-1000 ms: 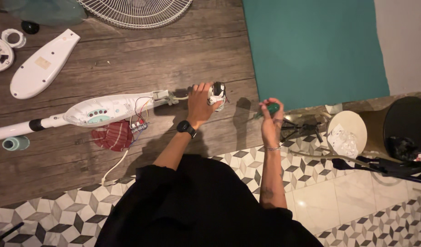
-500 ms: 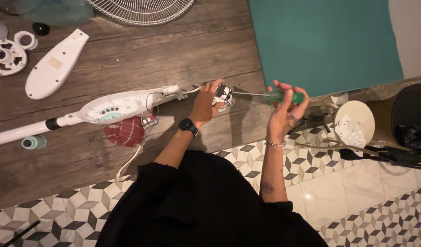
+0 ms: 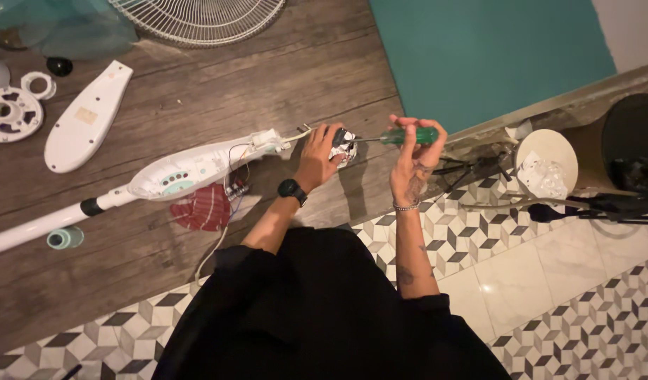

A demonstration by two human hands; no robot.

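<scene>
My left hand (image 3: pixel 319 150) grips a small fan motor (image 3: pixel 343 146) of metal and black parts, held just above the wooden floor. My right hand (image 3: pixel 413 156) holds a green-handled screwdriver (image 3: pixel 407 136) level, its shaft pointing left with the tip at the motor. Wires run from the motor to the open white fan stand housing (image 3: pixel 190 169), which lies on the wood to the left. A black watch is on my left wrist and a thin bracelet on my right.
A red round part (image 3: pixel 202 208) lies under the housing. A white cover panel (image 3: pixel 88 116), a white round bracket (image 3: pixel 12 112), a fan grille (image 3: pixel 200 17) and a roll of tape (image 3: pixel 64 238) lie on the wood. A teal mat (image 3: pixel 486 56) and tripod legs (image 3: pixel 591 204) are to the right.
My right hand has raised the screwdriver and turned it level, bringing its tip to the motor. My left hand has kept its hold on the motor.
</scene>
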